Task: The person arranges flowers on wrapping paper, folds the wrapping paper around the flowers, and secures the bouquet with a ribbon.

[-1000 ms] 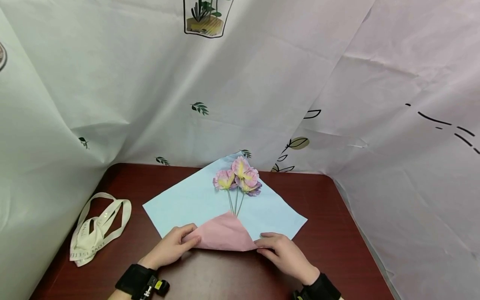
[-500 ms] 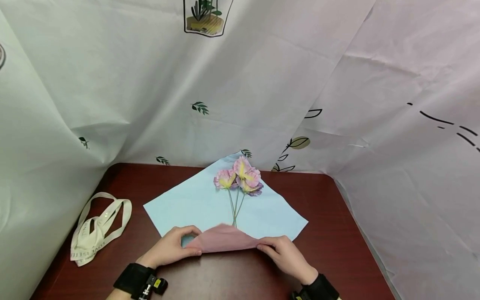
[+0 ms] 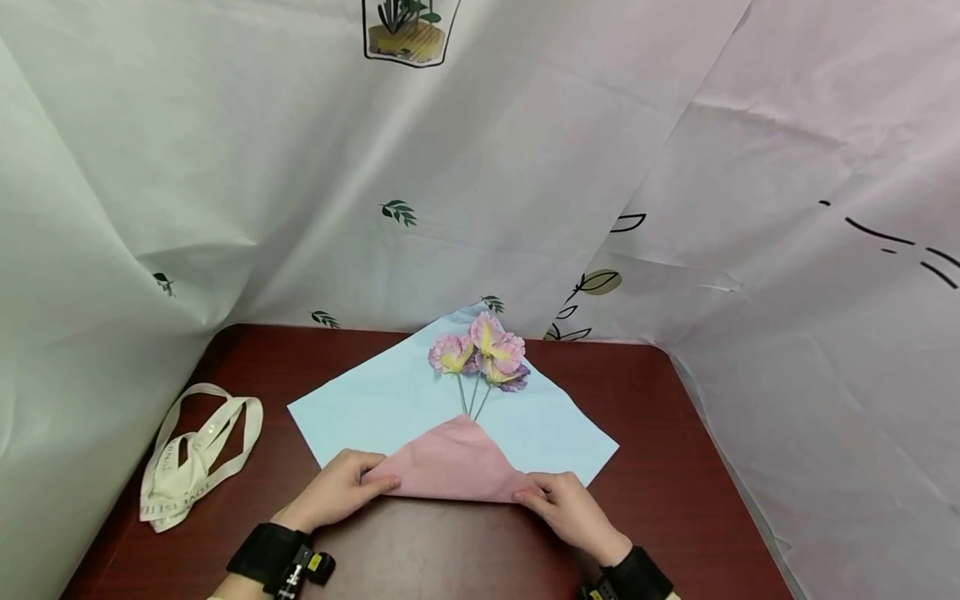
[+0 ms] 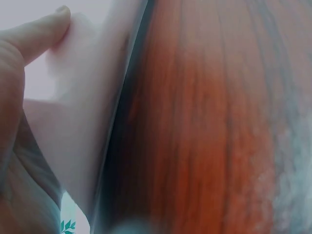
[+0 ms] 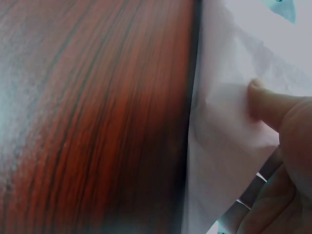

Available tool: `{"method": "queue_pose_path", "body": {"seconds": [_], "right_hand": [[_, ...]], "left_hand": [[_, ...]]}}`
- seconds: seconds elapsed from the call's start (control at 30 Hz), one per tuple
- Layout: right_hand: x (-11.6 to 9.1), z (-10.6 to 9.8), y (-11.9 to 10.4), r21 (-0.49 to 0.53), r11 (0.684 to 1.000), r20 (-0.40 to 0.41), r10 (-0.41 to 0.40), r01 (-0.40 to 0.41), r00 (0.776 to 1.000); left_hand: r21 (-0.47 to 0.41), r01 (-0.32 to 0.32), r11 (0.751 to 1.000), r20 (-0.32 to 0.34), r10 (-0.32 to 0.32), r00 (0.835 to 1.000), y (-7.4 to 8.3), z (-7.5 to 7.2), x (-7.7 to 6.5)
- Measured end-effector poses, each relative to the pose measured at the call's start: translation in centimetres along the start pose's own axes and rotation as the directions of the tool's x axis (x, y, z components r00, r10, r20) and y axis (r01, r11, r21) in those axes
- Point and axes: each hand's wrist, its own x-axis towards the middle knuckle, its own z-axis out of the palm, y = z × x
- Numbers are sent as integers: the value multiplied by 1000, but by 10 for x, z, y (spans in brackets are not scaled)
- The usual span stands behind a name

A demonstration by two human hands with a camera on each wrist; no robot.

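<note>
A sheet of wrapping paper, blue [image 3: 367,408] on its upper face, lies on the table with its near corner folded up as a pink flap [image 3: 453,462]. Several pink-and-yellow flowers [image 3: 491,346] lie on the blue side, and the flap hides their lower stems. At the fold's left end, my left hand [image 3: 345,487] pinches the paper, thumb on the pink face. My right hand [image 3: 570,508] does the same at the right end. Close up, the left thumb [image 4: 48,29] and the right thumb [image 5: 273,105] press on the pink paper.
A bundle of white printed ribbon [image 3: 187,467] lies at the table's left side. The dark red wooden table [image 3: 660,450] ends at a patterned white curtain [image 3: 525,167] behind and along both sides.
Half a second ago the flap stood lower, with more stem showing; now it reaches farther up over the stems. The left fingers have closed in on the fold.
</note>
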Motion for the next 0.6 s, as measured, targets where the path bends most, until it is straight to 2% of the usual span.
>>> {"method": "queue_pose_path", "body": {"seconds": [0.2,0.4,0.6], "right_hand": [[-1,-2,3,5,995,13,98,-98,995],[-1,-1,5,-22,981,-31,190,-191,981],[2,1,5,-57,950,-90,302,-307,949]], "left_hand": [[70,49,996,-74,-43,996,0,2,4],[149,95,984,-160,-71,985,1,5,11],[213,154,965,-239,-102,966,2,7,19]]}}
